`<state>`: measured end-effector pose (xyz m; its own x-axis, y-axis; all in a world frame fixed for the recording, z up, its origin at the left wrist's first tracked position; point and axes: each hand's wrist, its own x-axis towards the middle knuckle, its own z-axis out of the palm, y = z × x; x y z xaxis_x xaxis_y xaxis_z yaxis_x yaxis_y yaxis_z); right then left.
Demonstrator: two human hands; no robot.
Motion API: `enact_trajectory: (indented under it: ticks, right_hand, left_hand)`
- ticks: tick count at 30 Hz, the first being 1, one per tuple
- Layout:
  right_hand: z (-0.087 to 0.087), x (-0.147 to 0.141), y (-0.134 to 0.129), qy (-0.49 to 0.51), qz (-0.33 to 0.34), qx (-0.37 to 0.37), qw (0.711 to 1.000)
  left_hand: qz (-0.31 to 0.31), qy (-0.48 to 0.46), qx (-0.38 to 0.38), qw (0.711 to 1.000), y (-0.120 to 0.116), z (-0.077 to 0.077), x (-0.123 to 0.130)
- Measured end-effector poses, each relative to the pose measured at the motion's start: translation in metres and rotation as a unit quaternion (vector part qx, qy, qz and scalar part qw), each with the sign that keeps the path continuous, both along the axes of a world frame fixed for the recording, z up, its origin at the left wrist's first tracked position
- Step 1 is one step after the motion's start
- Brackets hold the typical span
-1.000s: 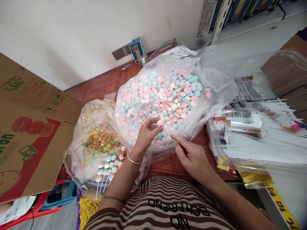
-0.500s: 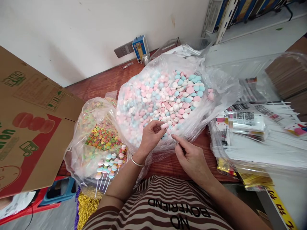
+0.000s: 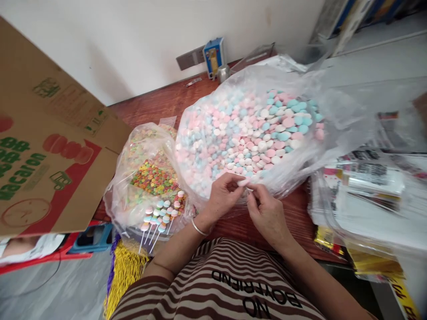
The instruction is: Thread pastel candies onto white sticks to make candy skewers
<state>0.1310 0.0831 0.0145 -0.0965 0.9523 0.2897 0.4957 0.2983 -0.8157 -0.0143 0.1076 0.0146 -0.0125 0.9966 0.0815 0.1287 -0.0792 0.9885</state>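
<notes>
My left hand (image 3: 227,192) pinches a pale pink candy (image 3: 243,182) at the front edge of a big clear bag (image 3: 200,104) of pink, white and blue candies. Close against it, my right hand (image 3: 267,212) is closed on a thin stick, of which only a small part shows by the candy. To the left, a second clear bag (image 3: 125,166) holds small coloured ring candies (image 3: 155,178). Several candy sticks (image 3: 159,218) with stacked pieces lie on the front of that bag.
At the left stands a large cardboard box (image 3: 66,155). Clear bags with printed packets (image 3: 373,180) lie at the right. A blue device (image 3: 214,57) stands by the wall, and yellow fringe (image 3: 128,271) hangs at the lower left.
My hands have come closer together, with my right fingers now up at the pink candy. The camera view has shifted, moving the bags and box rightward in the picture.
</notes>
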Motion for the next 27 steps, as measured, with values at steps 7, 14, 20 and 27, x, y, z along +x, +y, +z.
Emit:
enact_trajectory:
  ticks: [7, 14, 20, 27]
  right_hand:
    - [-0.012, -0.01, -0.006, 0.076, 0.01, -0.059, 0.995]
    - [-0.014, -0.014, -0.01, 0.07, 0.044, -0.085, 0.993]
    - [-0.011, -0.025, -0.01, 0.069, 0.087, -0.082, 0.99]
    - [-0.011, -0.03, -0.01, 0.059, 0.086, -0.078, 0.991]
  left_hand:
    - [0.09, 0.164, 0.068, 0.98, -0.038, 0.017, -0.054]
    - [0.326, 0.437, -0.058, 0.836, -0.028, -0.009, -0.216]
    - [0.287, 0.482, -0.105, 0.821, 0.009, -0.03, -0.285]
    - [0.264, 0.516, -0.156, 0.8, 0.04, -0.042, -0.287]
